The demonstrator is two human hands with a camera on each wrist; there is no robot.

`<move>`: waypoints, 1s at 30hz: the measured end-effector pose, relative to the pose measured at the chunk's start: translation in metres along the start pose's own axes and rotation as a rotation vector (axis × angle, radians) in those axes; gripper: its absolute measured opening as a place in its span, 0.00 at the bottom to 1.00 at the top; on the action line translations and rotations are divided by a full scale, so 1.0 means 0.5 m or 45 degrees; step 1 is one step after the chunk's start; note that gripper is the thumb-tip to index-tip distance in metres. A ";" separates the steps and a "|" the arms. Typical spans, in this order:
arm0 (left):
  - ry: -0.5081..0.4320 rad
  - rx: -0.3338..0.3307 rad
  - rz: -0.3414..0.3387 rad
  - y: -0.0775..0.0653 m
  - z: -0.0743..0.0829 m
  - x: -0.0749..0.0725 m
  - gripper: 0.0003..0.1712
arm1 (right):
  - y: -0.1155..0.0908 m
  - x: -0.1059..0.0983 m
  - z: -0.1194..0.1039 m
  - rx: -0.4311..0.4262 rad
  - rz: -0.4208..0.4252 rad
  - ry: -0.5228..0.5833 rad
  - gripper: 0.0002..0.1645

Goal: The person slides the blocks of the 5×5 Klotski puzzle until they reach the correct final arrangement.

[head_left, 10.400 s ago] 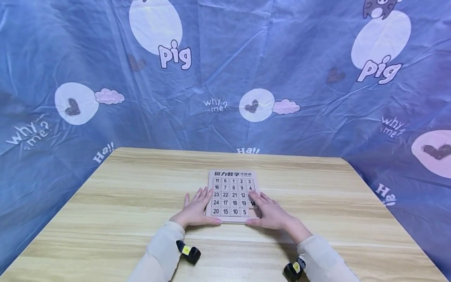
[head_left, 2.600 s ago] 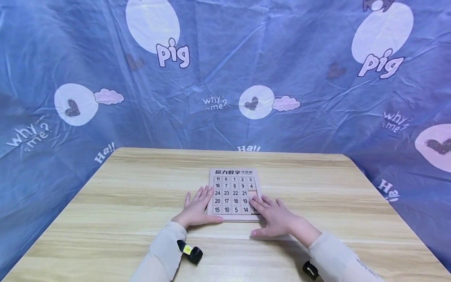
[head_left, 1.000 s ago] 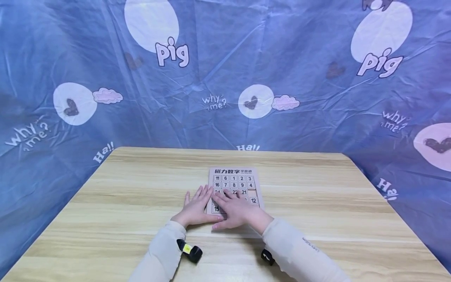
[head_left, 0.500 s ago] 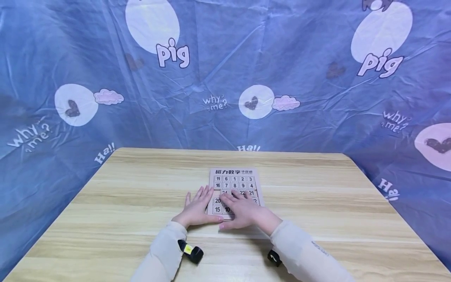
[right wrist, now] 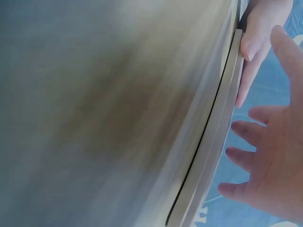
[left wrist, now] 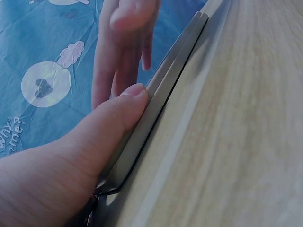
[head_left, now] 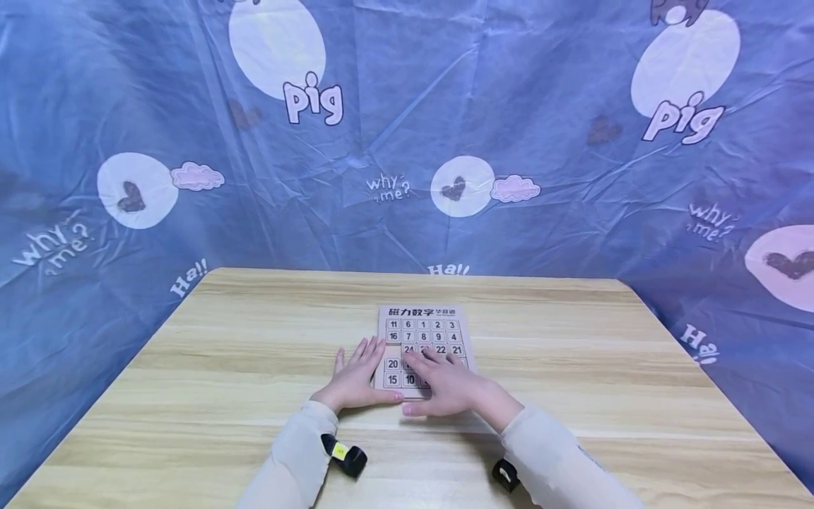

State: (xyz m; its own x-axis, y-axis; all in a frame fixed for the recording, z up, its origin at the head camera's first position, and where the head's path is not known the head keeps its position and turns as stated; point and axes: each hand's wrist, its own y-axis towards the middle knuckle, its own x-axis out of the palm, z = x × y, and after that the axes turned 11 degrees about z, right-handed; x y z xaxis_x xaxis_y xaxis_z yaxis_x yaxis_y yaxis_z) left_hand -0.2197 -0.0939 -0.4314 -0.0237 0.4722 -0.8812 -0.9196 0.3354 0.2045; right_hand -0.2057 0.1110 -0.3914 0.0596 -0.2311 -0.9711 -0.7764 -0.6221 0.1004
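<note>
A pale sliding number puzzle lies flat on the wooden table in the head view. Its third row has a bare slot at the left end, then tiles 24, 23, 22 and 21. My left hand holds the near left corner, fingers along the left side and thumb on the front edge. In the left wrist view, that thumb presses the puzzle's rim. My right hand reaches over the lower right part, fingertips at the tiles, hiding several of them. Spread fingers of the right hand show in the right wrist view.
The light wooden table extends on all sides of the puzzle. A blue printed cloth hangs behind it and along both sides. Black wrist cameras, the left one and right one, sit close above the tabletop.
Over the last second the third-row tiles slid right, moving the bare slot from the right end to the left. My right hand shifted right with them. My left hand stayed in place.
</note>
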 end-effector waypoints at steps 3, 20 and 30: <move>-0.003 -0.007 -0.002 -0.002 -0.001 0.000 0.63 | -0.012 -0.002 -0.010 -0.050 0.013 0.011 0.55; 0.035 0.012 0.008 0.001 0.000 0.002 0.60 | -0.048 0.002 -0.063 -0.238 -0.038 -0.081 0.54; 0.019 0.011 0.013 0.000 -0.002 0.004 0.62 | -0.039 0.007 -0.065 -0.191 -0.059 -0.106 0.55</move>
State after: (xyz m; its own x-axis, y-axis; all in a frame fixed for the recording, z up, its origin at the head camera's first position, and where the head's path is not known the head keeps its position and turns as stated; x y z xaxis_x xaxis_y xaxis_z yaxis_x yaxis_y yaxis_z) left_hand -0.2202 -0.0940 -0.4336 -0.0391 0.4637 -0.8851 -0.9158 0.3378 0.2175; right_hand -0.1702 0.0980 -0.3899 0.0362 -0.1406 -0.9894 -0.6716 -0.7366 0.0800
